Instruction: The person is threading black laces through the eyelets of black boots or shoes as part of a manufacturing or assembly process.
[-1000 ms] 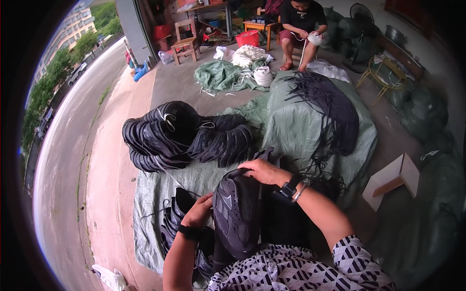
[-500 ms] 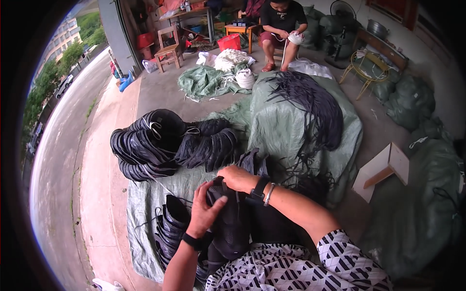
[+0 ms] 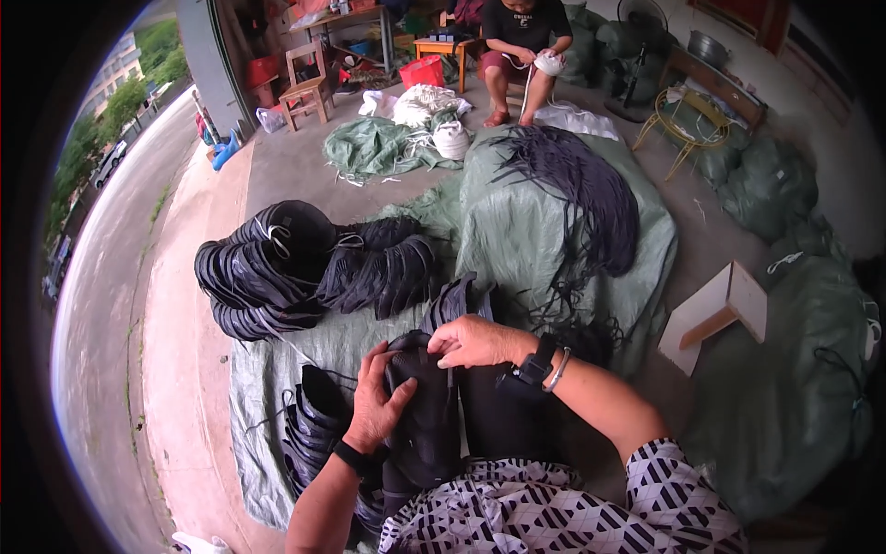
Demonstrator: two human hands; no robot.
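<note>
Black floppy fabric piece (image 3: 426, 420) clasped by both hands.

The black piece (image 3: 426, 415) under the left hand (image 3: 374, 406) and right hand (image 3: 475, 340) looks like matt, soft cloth or leather-like sheet. The tied bundles (image 3: 305, 268) of like pieces show a faint sheen. The green tarp (image 3: 563, 231) is thin woven plastic, slightly glossy and creased. The black straps (image 3: 581, 194) look matt. The floor (image 3: 305, 166) is rough concrete, the small stool (image 3: 715, 314) bare wood.
</note>
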